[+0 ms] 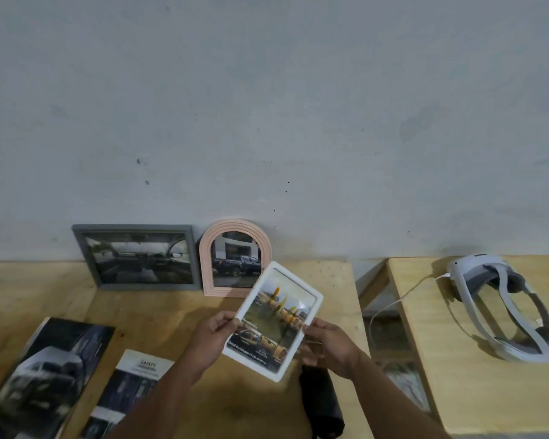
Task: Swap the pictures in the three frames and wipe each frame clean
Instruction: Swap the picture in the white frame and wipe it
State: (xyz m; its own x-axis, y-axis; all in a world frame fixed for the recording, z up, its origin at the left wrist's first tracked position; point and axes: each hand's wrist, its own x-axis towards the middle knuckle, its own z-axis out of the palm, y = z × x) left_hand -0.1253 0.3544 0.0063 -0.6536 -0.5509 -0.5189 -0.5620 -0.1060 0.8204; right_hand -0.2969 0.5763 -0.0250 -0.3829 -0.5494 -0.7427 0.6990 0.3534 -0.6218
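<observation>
I hold a white rounded-corner frame [274, 318] tilted above the wooden table [159, 308]; it shows a picture of yellow vehicles on grass. My left hand [211, 339] grips its left edge, thumb on the front. My right hand [325, 345] grips its right edge from behind. A grey rectangular frame [137, 257] with a car-interior picture leans on the wall at the back left. Beside it stands a pink arched frame [235, 258] with a dark pickup picture. A black cloth [320, 403] lies on the table under my right forearm.
A dark car brochure [42, 378] and a "SAFETY" leaflet [127, 394] lie at the front left. A gap separates this table from a second table [476, 359] on the right, which carries a white headset [504, 305] with a cable.
</observation>
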